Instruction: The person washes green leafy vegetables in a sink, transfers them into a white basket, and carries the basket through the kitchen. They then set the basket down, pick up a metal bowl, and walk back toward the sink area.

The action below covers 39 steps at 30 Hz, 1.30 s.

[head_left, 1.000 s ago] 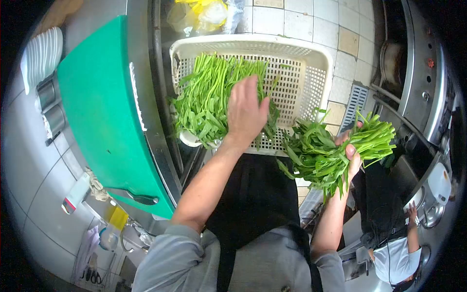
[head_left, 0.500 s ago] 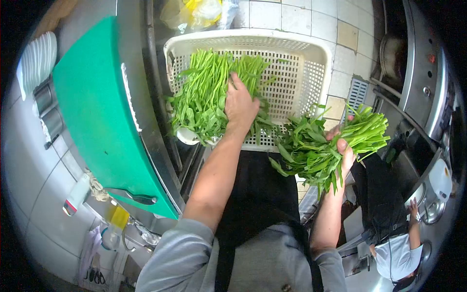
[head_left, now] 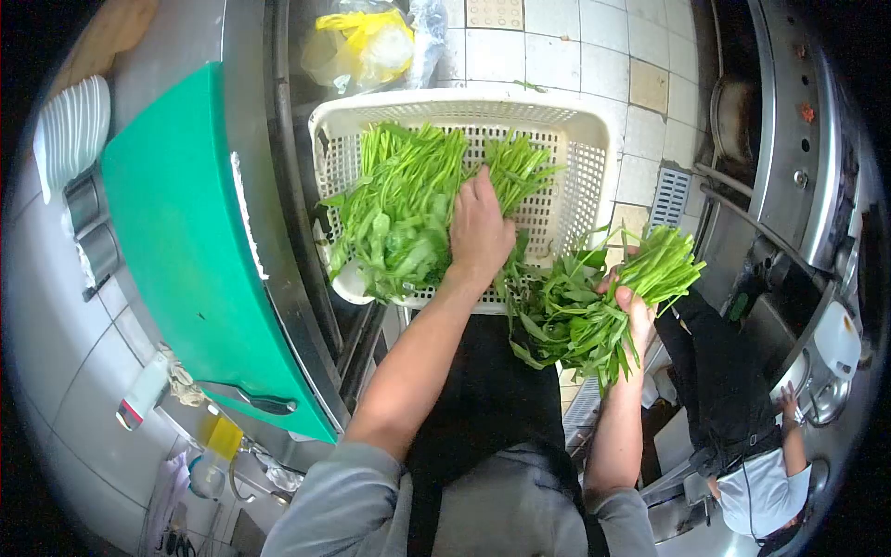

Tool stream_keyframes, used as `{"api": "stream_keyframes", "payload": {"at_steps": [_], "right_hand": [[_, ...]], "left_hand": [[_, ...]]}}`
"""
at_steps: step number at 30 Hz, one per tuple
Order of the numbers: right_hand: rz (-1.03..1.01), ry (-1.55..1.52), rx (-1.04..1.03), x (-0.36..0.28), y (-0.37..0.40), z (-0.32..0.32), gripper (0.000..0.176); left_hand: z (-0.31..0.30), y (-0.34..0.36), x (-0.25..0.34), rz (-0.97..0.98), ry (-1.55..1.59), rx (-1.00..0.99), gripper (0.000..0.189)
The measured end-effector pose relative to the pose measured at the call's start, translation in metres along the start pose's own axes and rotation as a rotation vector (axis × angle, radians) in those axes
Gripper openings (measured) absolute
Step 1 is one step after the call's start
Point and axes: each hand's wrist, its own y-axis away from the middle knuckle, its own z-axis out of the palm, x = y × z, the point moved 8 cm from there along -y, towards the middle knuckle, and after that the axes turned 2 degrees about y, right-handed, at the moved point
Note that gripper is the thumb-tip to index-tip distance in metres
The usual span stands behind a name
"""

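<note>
I read this step as gathering the greens. The white slotted basket (head_left: 594, 139) lies under and around my left hand (head_left: 478, 232), and the pile of greens (head_left: 399, 204) fills its left half, stems running away from the palm. That hand rests on the pile's right edge with fingers bent down into the stems; I cannot tell whether they pinch any. My right hand (head_left: 636, 311), just outside the basket's near corner, is closed round a loose bunch (head_left: 575, 306), leaves hanging toward my body. As I judge it, the next move calls for a firm close on the stems without crushing the leaves. Left of the grip lie a steel counter (head_left: 251, 93) and a green cutting board (head_left: 176, 204). Tiled floor (head_left: 575, 56) shows beyond the basket, with a yellow bag (head_left: 367, 42) farther out. Another person (head_left: 761, 492) is behind my right elbow.
</note>
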Motion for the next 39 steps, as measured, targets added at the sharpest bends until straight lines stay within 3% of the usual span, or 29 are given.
{"api": "stream_keyframes", "payload": {"at_steps": [3,5,9,11,13,15,17,18,20,23,26,27,29,33,35,38,39], "right_hand": [[0.025,0.041,-0.024,-0.003,0.002,0.014,0.069],[0.041,0.058,-0.015,-0.004,0.003,0.016,0.071],[0.058,0.03,0.015,0.001,0.001,0.016,0.073],[0.053,-0.005,0.048,0.004,0.002,0.012,0.073],[0.035,0.068,-0.006,0.005,0.0,0.008,0.072],[0.018,0.086,-0.055,0.004,0.0,0.01,0.072],[0.016,0.052,-0.025,0.006,0.0,0.01,0.073],[0.01,0.017,0.004,0.007,-0.002,0.01,0.074],[0.012,0.033,0.009,0.002,-0.002,0.013,0.073],[-0.009,0.041,-0.002,0.005,-0.003,0.006,0.071],[-0.012,0.018,-0.004,0.003,-0.004,0.007,0.073],[-0.012,0.02,0.002,0.001,-0.003,0.008,0.073],[-0.01,0.058,0.043,0.001,-0.003,0.009,0.072],[0.022,0.045,-0.031,0.006,-0.009,0.006,0.072],[-0.009,0.109,-0.028,0.003,-0.007,0.01,0.07],[0.012,0.098,-0.059,0.008,-0.011,0.009,0.069],[0.019,0.054,-0.032,0.007,-0.012,0.008,0.07]], "left_hand": [[0.019,-0.013,-0.008,-0.059,0.194,0.036,0.098],[0.02,-0.005,-0.002,-0.129,0.186,-0.079,0.101],[0.0,0.029,0.025,0.036,-0.062,-0.052,0.094],[-0.014,0.045,0.045,0.244,-0.129,-0.129,0.085],[-0.049,0.041,0.055,0.306,0.02,-0.058,0.08],[-0.1,0.016,0.044,0.228,-0.163,0.31,0.089],[-0.102,-0.019,-0.002,-0.116,-0.501,0.256,0.105],[-0.104,-0.027,-0.014,-0.116,-0.502,0.26,0.105],[-0.093,-0.034,-0.054,-0.321,-0.582,0.04,0.115],[-0.099,-0.038,-0.086,-0.317,-0.328,0.043,0.112],[-0.115,-0.037,-0.1,-0.402,-0.286,0.009,0.107],[-0.119,-0.034,-0.103,-0.4,-0.285,0.004,0.107],[-0.138,-0.025,-0.098,-0.295,-0.271,0.206,0.102],[-0.132,-0.026,-0.087,-0.365,-0.477,0.159,0.115],[-0.131,-0.014,-0.072,-0.302,-0.471,0.182,0.123],[-0.144,0.011,-0.019,-0.177,-0.704,0.278,0.109],[-0.144,0.018,0.009,0.024,-0.581,0.37,0.101]]}}
